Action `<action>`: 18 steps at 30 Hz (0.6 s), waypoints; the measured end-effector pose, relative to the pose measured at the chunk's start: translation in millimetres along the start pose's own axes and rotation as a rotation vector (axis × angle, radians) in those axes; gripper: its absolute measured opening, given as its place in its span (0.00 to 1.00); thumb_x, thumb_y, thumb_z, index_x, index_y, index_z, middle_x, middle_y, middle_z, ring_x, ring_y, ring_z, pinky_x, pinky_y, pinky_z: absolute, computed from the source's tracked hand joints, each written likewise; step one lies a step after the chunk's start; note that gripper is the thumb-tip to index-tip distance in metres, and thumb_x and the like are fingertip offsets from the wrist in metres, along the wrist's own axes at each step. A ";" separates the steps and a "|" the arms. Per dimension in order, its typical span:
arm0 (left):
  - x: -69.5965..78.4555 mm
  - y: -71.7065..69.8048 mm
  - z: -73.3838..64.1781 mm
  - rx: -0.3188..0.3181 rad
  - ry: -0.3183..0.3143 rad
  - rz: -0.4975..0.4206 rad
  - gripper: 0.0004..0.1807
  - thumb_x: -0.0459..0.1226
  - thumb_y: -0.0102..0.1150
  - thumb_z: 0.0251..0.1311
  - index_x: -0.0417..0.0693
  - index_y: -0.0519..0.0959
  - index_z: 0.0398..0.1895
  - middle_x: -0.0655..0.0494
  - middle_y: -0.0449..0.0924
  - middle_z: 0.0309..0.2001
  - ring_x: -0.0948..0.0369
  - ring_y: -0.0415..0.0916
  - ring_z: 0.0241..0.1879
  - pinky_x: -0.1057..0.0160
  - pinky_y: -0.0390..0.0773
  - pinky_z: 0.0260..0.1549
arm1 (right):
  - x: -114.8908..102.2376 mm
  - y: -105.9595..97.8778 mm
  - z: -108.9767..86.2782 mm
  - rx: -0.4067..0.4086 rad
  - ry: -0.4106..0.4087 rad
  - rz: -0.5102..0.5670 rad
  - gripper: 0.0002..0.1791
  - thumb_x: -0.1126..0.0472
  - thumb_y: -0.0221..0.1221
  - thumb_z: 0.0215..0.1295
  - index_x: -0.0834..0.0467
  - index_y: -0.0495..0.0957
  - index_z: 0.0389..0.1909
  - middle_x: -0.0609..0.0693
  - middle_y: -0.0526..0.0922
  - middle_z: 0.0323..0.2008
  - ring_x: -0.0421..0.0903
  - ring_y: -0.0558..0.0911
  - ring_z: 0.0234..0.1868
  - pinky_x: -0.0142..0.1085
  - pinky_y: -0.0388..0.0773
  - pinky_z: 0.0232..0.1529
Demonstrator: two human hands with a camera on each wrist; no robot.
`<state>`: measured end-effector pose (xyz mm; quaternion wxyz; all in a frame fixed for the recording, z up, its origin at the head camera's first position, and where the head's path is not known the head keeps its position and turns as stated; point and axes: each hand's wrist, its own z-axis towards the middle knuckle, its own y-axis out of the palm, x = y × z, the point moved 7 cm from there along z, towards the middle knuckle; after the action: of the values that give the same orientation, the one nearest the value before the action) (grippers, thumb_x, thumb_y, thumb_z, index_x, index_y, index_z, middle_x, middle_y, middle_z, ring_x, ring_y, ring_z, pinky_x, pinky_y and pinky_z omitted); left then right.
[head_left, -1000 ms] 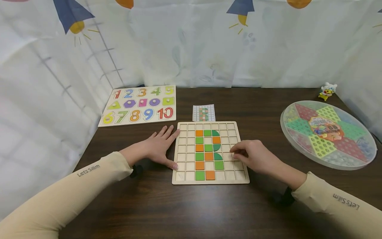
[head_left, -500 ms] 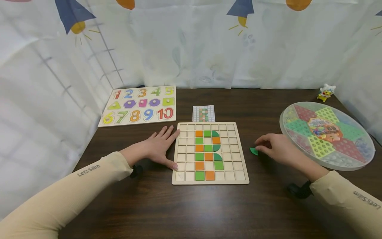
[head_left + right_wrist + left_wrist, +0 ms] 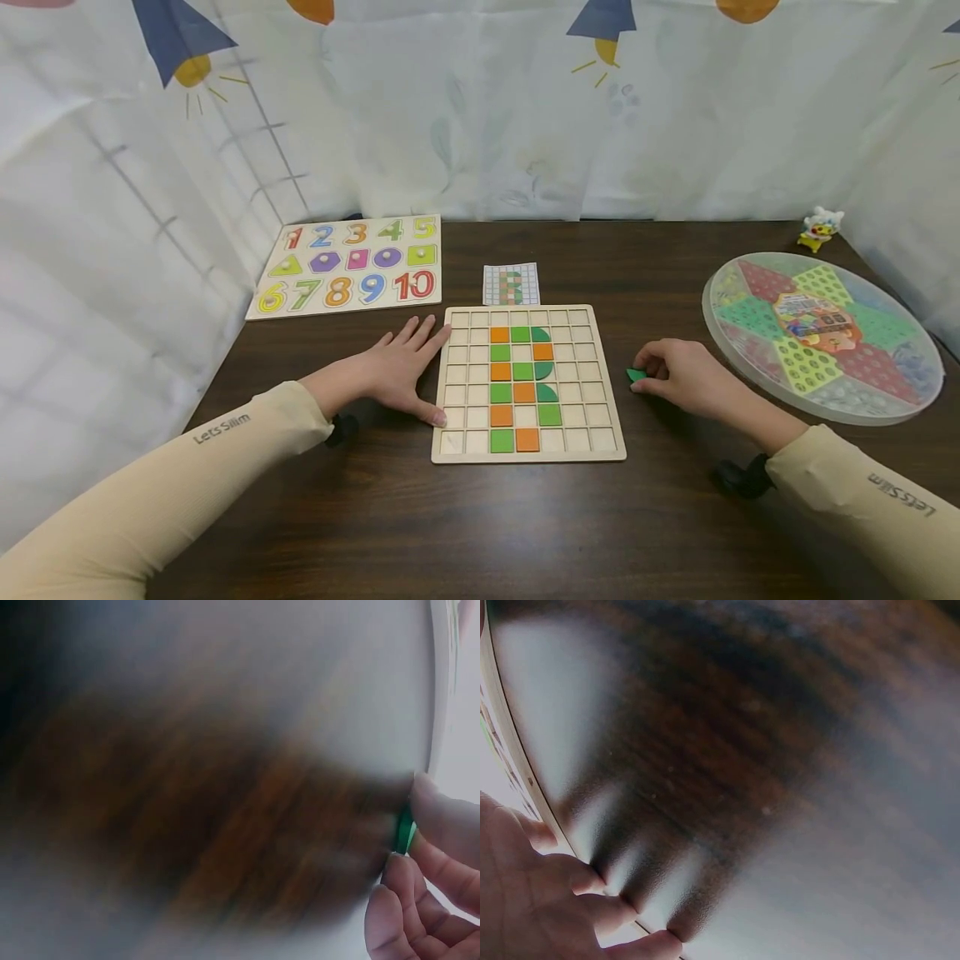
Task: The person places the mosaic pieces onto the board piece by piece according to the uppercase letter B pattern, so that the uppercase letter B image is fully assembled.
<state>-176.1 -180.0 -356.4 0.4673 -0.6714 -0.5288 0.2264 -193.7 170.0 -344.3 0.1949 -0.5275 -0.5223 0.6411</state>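
Nearest me is the bare front of the dark brown wood-grain tabletop (image 3: 480, 525). Over it, to the right of the board, the person's right hand (image 3: 682, 375) pinches a small, flat, dark green piece (image 3: 636, 375) between thumb and fingertip; its full outline is hidden. I'd judge it light, stiff and smooth, hard to break but easy to let slip, and best held by its thin edges, as here. Whether it touches the tabletop I can't tell.

The left hand (image 3: 401, 367) lies spread and relaxed, thumb and forefinger touching the left edge of the square, pale wooden grid board (image 3: 576, 414). In its cells sit orange square tiles (image 3: 527, 439), green square tiles (image 3: 502, 441) and dark green quarter-round tiles (image 3: 539, 335).

Just beyond the board lies a small printed paper card (image 3: 512, 284) with a gridded pattern. Farther back hangs a pale, printed cloth curtain (image 3: 510, 125).
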 end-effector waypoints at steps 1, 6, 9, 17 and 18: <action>0.2 0.1 0.0 0.000 0.001 0.000 0.75 0.72 0.69 0.46 0.47 0.35 0.84 0.37 0.29 0.83 0.36 0.29 0.82 0.30 0.44 0.75 | -0.2 0.2 0.1 -0.002 0.001 -0.001 0.10 0.59 0.72 0.61 0.59 0.82 0.37 0.47 0.83 0.30 0.39 0.77 0.29 0.34 0.74 0.31; 0.1 0.5 -0.6 -0.003 -0.002 -0.003 0.75 0.71 0.69 0.46 0.47 0.35 0.84 0.38 0.29 0.83 0.36 0.28 0.82 0.31 0.43 0.75 | -3.1 1.0 -0.2 -0.008 -0.009 0.002 0.09 0.62 0.72 0.61 0.57 0.80 0.36 0.47 0.82 0.31 0.40 0.77 0.30 0.35 0.74 0.32; -0.3 0.6 -1.2 -0.004 -0.005 -0.005 0.75 0.71 0.69 0.46 0.47 0.35 0.84 0.39 0.28 0.83 0.37 0.28 0.82 0.31 0.43 0.76 | -5.0 1.1 -1.3 -0.007 -0.016 0.016 0.09 0.63 0.71 0.61 0.55 0.79 0.35 0.46 0.83 0.31 0.39 0.77 0.31 0.35 0.74 0.33; -0.1 0.7 -1.7 0.003 0.005 -0.016 0.74 0.70 0.69 0.47 0.46 0.36 0.84 0.37 0.29 0.83 0.36 0.29 0.82 0.30 0.43 0.75 | -9.4 -1.7 -4.0 0.055 -0.066 0.016 0.06 0.64 0.65 0.68 0.54 0.80 0.43 0.46 0.82 0.32 0.40 0.76 0.31 0.36 0.73 0.34; -0.4 0.8 -1.7 0.002 0.004 -0.016 0.74 0.70 0.69 0.47 0.46 0.36 0.84 0.37 0.29 0.83 0.36 0.29 0.82 0.30 0.43 0.75 | -11.4 -2.2 -4.3 0.063 -0.077 0.023 0.06 0.65 0.64 0.69 0.53 0.80 0.44 0.45 0.82 0.33 0.40 0.74 0.30 0.36 0.72 0.33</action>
<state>-174.4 -181.0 -356.4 0.4709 -0.6671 -0.5329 0.2221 -186.3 163.6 -336.6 0.1839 -0.5022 -0.5027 0.6792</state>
